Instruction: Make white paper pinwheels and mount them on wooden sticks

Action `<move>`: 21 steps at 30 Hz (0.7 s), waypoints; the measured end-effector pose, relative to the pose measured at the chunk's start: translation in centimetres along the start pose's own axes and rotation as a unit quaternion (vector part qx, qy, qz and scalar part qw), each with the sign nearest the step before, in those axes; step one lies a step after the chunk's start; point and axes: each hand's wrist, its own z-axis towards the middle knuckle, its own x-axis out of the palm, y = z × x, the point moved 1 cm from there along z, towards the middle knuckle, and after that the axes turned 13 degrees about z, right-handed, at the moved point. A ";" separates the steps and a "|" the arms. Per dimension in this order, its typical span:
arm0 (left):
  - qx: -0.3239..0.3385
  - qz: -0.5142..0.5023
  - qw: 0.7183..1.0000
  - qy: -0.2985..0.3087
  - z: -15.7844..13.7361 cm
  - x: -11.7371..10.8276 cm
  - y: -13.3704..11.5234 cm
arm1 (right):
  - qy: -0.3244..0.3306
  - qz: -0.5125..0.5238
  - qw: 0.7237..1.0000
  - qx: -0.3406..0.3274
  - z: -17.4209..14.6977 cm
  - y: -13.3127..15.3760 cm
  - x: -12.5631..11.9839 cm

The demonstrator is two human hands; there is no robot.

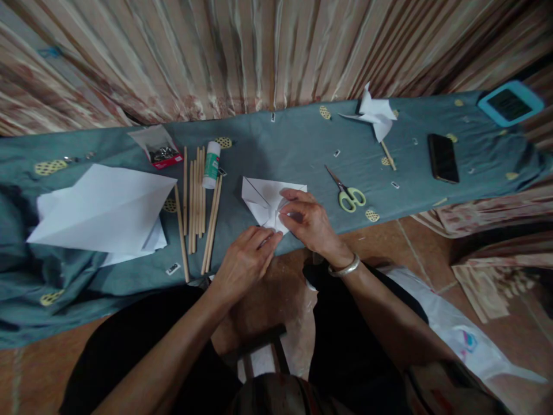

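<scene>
A white sheet of paper [260, 195] with cut or creased diagonal lines lies near the front edge of the cloth-covered table, directly before me. My left hand [248, 256] has its fingers closed on the paper's near corner. From the right, my right hand [309, 222], with a silver bangle at the wrist, pinches a bent flap of the same sheet near its middle. What lies under the fingertips is hidden. Scissors [351, 196] with pale green handles rest to the right of the paper. Left of it are a glue stick [211, 165] and several wooden sticks [196, 193].
White paper sheets [103, 207] are stacked on the left, below an opened box of small metal pins [162, 151]. A paper pinwheel [375, 112] on a stick, a phone [443, 158] and a blue-framed device [511, 104] lie on the right. A curtain [242, 57] hangs behind the table.
</scene>
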 end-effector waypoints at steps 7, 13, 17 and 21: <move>-0.008 -0.005 1.000 -0.001 0.1 -0.1 0.0 | -0.003 -0.022 1.000 -0.010 0.2 0.0 0.4; -0.003 0.005 1.000 -0.001 0.0 0.0 -0.1 | 0.002 -0.033 0.999 -0.012 0.3 0.1 0.5; -0.006 0.009 1.000 0.004 0.1 0.0 -0.1 | 0.002 -0.037 0.999 -0.014 0.2 0.2 0.5; -0.004 0.008 1.000 0.005 0.2 0.0 -0.1 | -0.005 -0.036 0.999 -0.020 0.2 0.0 0.5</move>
